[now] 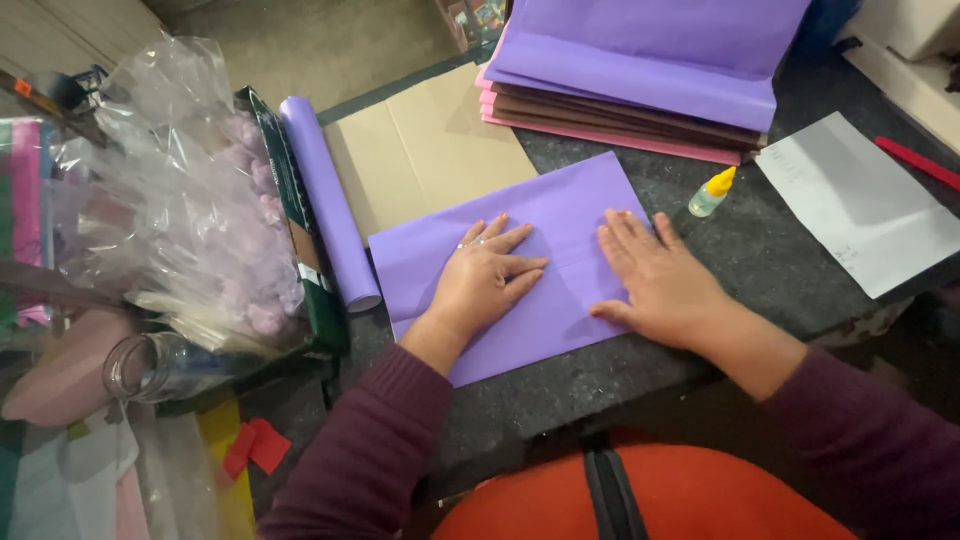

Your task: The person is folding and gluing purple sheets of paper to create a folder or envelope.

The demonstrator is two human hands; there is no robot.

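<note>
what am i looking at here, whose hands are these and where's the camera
There is no machine here. A person wears the camera on their head, so the single picture looks down at their own two bare hands. The left hand and the right hand both press flat on a folded purple paper sheet lying on a dark table; neither grips anything. Around it lie a rolled purple sheet, brown cardboard, a stack of coloured sheets, a small glue bottle with a yellow cap, a white paper and, at the left, a clear plastic bag.
</note>
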